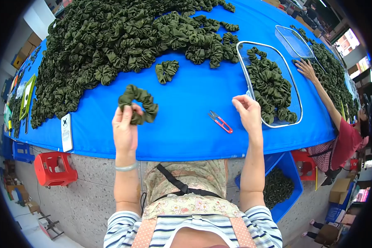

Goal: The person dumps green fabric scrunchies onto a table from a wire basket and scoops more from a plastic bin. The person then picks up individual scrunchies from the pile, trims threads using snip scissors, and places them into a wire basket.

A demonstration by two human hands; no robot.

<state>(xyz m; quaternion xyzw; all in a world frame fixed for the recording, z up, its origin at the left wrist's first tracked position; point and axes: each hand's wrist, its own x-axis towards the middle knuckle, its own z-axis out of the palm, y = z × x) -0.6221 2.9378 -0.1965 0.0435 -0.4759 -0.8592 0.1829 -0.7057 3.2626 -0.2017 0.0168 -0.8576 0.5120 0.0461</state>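
Scrunchies crowd a wire basket; left fingers hold one scrunchie; right fingers are narrow.

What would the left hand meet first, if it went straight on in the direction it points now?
The left hand, holding a green scrunchie, would probably meet the big pile of scrunchies first, though it might pass above: its height is unclear.

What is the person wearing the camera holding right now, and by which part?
The left hand grips a green scrunchie by its lower left part; the right hand appears empty.
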